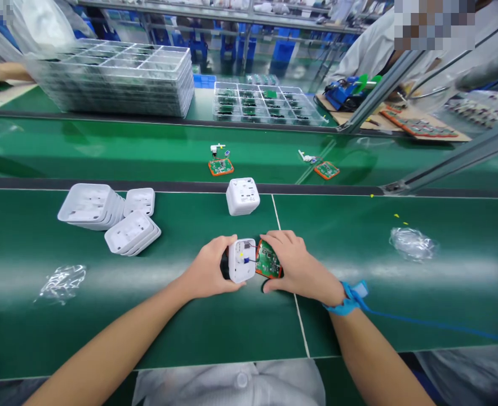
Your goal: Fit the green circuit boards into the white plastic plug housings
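Observation:
My left hand (215,268) is closed around a small white plastic housing (243,260), whose inner side faces up, with a dark part at its left edge. Thin wires run from the housing to a green circuit board with an orange border (268,260). Gripping that circuit board from the right is my right hand (297,265), a blue wrist strap (345,299) around its wrist. The two parts sit side by side over the green work surface (181,332). Just beyond my hands stands a white cube-shaped case (243,196).
White plastic covers (89,203) lie stacked at the left, near a clear plastic bag (63,283). Another clear bag (413,243) is at the right. On the belt (147,152) behind lie two orange-edged boards (221,166). Clear trays (147,73) and co-workers are further back.

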Demonstrator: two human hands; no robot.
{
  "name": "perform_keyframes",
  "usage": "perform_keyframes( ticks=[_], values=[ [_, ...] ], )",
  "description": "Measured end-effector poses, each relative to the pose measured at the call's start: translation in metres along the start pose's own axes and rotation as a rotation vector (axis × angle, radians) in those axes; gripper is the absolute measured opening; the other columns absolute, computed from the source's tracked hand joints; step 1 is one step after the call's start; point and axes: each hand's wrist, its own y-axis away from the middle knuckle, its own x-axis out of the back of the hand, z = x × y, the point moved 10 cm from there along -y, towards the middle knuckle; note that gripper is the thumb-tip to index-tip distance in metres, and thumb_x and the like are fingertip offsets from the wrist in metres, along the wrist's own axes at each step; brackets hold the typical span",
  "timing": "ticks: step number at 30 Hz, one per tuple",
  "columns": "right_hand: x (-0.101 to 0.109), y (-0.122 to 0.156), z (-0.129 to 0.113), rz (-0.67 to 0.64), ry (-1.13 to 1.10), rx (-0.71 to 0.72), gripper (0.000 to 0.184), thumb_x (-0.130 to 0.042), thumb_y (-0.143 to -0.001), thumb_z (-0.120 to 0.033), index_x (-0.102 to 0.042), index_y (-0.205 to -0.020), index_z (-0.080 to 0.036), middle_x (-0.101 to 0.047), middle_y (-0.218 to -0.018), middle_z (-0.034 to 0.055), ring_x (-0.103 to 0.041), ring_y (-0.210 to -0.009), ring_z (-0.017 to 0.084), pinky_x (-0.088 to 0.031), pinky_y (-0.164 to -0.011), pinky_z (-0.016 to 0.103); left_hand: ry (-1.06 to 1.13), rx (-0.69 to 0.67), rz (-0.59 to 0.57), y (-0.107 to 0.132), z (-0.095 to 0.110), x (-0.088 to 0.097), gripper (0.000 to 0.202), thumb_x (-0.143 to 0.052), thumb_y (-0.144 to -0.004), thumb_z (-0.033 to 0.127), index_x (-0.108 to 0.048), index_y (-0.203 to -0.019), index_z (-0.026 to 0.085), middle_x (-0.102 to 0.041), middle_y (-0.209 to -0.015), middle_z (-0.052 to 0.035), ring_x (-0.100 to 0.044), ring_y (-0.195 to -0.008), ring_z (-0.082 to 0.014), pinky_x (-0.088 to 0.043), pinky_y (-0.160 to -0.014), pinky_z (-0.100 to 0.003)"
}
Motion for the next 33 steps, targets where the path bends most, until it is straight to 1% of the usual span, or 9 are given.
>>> perform_keyframes(
  ticks=[4, 10, 13, 17, 22, 26, 29, 31, 33],
  values=[
    [0.007, 0.004, 0.000, 0.097, -0.106, 0.038, 0.067, -0.072, -0.076, -0.026, -0.041, -0.135, -0.019, -0.056, -0.130, 0.0151, -0.055, -0.116, 0.031, -0.049, -0.097, 0.048, 0.040, 0.005, -0.015, -0.002, -0.001, -0.002, 0.084, -0.085, -0.060, 0.039, -0.045, -0.131, 0.022, -0.065, -0.122, -0.0105, -0.066, -0.111, -0.0319, -0.054, -0.096, -0.047],
    [0.024, 0.004, -0.029, 0.272, 0.143, 0.171, 0.073, -0.063, -0.087, -0.037, -0.029, -0.147, -0.014, -0.059, -0.129, 0.0202, -0.057, -0.103, 0.034, -0.050, -0.088, 0.051, 0.042, -0.052, -0.039, -0.003, 0.008, -0.001, 0.086, -0.086, -0.060, 0.042, -0.045, -0.132, 0.021, -0.064, -0.122, -0.0119, -0.065, -0.111, -0.0322, -0.054, -0.094, -0.046],
    [0.021, -0.004, -0.047, 0.179, 0.282, 0.226, 0.068, -0.059, -0.090, -0.038, -0.033, -0.147, -0.012, -0.063, -0.118, 0.0199, -0.058, -0.095, 0.034, -0.049, -0.080, 0.050, 0.025, -0.084, -0.069, -0.002, 0.015, -0.002, 0.086, -0.087, -0.058, 0.045, -0.047, -0.131, 0.022, -0.065, -0.118, -0.0107, -0.065, -0.108, -0.0328, -0.053, -0.094, -0.047],
    [0.017, -0.018, -0.068, 0.004, 0.404, 0.287, 0.054, -0.054, -0.090, -0.025, -0.045, -0.141, -0.010, -0.065, -0.098, 0.0151, -0.056, -0.088, 0.032, -0.046, -0.071, 0.045, 0.005, -0.076, -0.105, -0.002, 0.016, -0.005, 0.082, -0.086, -0.058, 0.046, -0.049, -0.127, 0.022, -0.066, -0.110, -0.0080, -0.066, -0.099, -0.0304, -0.054, -0.088, -0.044],
    [0.029, -0.018, -0.072, -0.094, 0.334, 0.355, 0.053, -0.049, -0.090, -0.011, -0.046, -0.142, -0.013, -0.066, -0.101, 0.0123, -0.057, -0.088, 0.029, -0.047, -0.072, 0.042, 0.091, -0.063, -0.085, -0.003, 0.015, -0.001, 0.082, -0.085, -0.061, 0.045, -0.047, -0.130, 0.023, -0.066, -0.116, -0.0082, -0.067, -0.101, -0.0292, -0.054, -0.088, -0.042],
    [0.032, -0.006, -0.038, -0.132, 0.248, 0.278, 0.074, -0.067, -0.083, -0.025, -0.037, -0.149, -0.014, -0.060, -0.130, 0.0167, -0.057, -0.108, 0.033, -0.049, -0.087, 0.047, 0.178, -0.080, -0.032, -0.004, 0.016, 0.005, 0.082, -0.081, -0.064, 0.032, -0.042, -0.136, 0.024, -0.064, -0.124, -0.0092, -0.067, -0.106, -0.0282, -0.054, -0.092, -0.041],
    [0.026, -0.002, -0.014, -0.056, 0.188, 0.157, 0.090, -0.073, -0.080, -0.053, -0.033, -0.151, -0.015, -0.056, -0.136, 0.0213, -0.052, -0.122, 0.040, -0.044, -0.095, 0.056, 0.155, -0.073, -0.049, -0.004, 0.013, 0.003, 0.080, -0.079, -0.064, 0.029, -0.043, -0.135, 0.022, -0.063, -0.128, -0.0113, -0.066, -0.110, -0.0300, -0.054, -0.094, -0.043],
    [0.022, -0.005, -0.010, 0.033, 0.115, 0.101, 0.098, -0.072, -0.076, -0.066, -0.032, -0.151, -0.016, -0.053, -0.139, 0.0231, -0.046, -0.131, 0.043, -0.040, -0.101, 0.060, 0.144, -0.083, -0.068, -0.004, 0.013, 0.000, 0.080, -0.079, -0.065, 0.027, -0.043, -0.136, 0.021, -0.062, -0.131, -0.0122, -0.065, -0.114, -0.0306, -0.053, -0.096, -0.044],
    [0.012, -0.012, -0.015, 0.066, -0.024, 0.097, 0.095, -0.074, -0.077, -0.063, -0.033, -0.150, -0.019, -0.054, -0.141, 0.0213, -0.045, -0.134, 0.040, -0.038, -0.105, 0.058, 0.146, -0.105, -0.078, -0.003, 0.014, -0.002, 0.079, -0.078, -0.067, 0.027, -0.042, -0.137, 0.023, -0.061, -0.134, -0.0114, -0.064, -0.116, -0.0301, -0.052, -0.098, -0.044]
  ],
)
